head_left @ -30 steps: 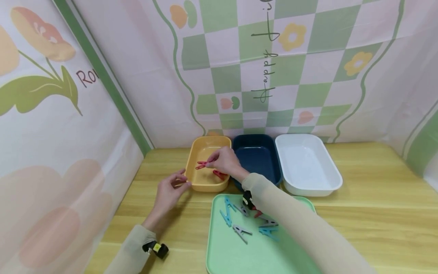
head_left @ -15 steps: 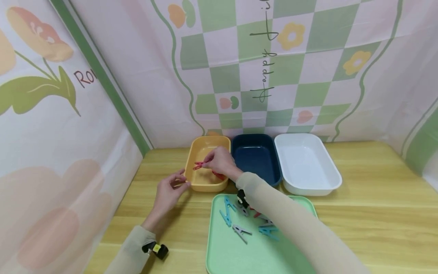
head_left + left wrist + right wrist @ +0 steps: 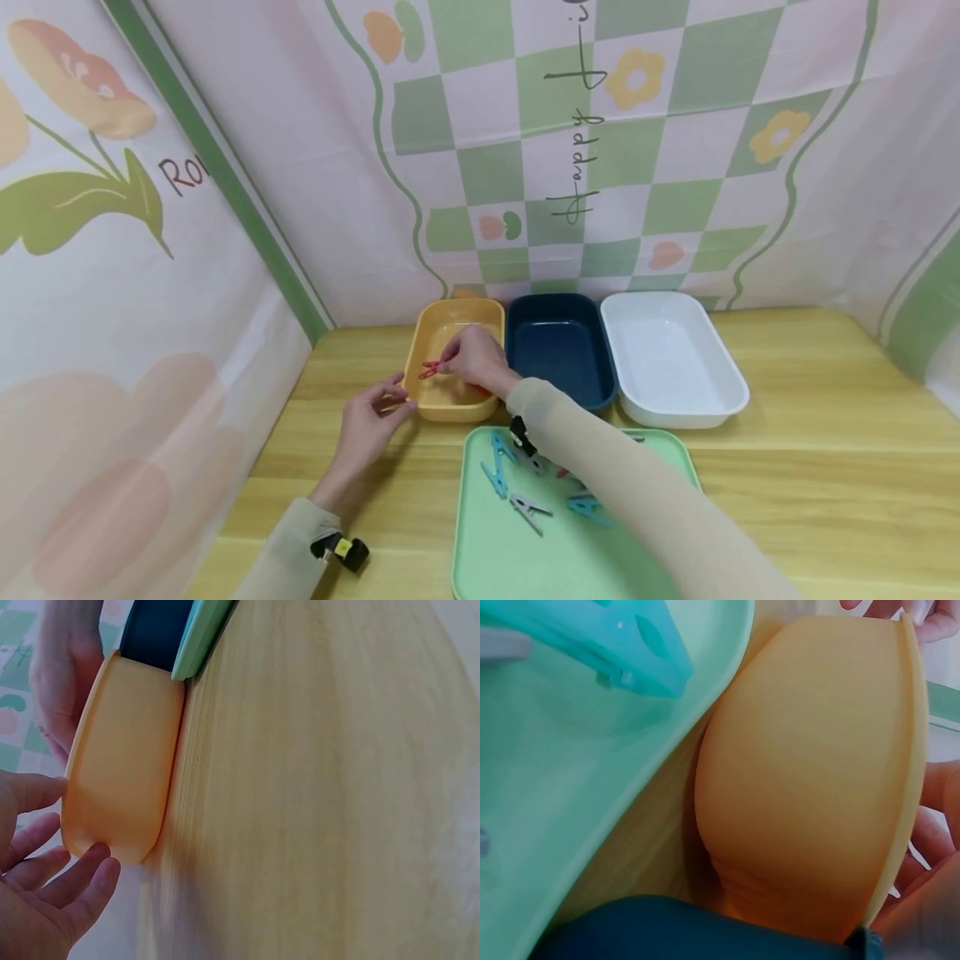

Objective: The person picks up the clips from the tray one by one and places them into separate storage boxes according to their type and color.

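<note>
The right hand (image 3: pixel 471 361) hangs over the inside of the yellow oblong plastic bin (image 3: pixel 433 400), its fingers pinching a red plastic clothespin (image 3: pixel 431 368) that points toward the bin's left wall. A second red clothespin (image 3: pixel 481 389) lies on the bin's floor, partly hidden under that hand. The left hand (image 3: pixel 370 423) sits at the bin's near left corner with its fingers relaxed and only lightly bent; in the left wrist view its fingertips (image 3: pixel 101 866) touch the bin's outer wall, closing round nothing.

Touching the yellow bin on its right stands a dark blue oblong plastic bin (image 3: pixel 561 343), and beyond that a white oblong plastic bin (image 3: pixel 671 358). Just in front of the yellow bin, on the pale wooden desk (image 3: pixel 825 450), lies a mint green plastic tray (image 3: pixel 495 550) carrying teal clothespins (image 3: pixel 496 467) and grey clothespins (image 3: pixel 528 508), some covered by the right sleeve (image 3: pixel 630 500).
</note>
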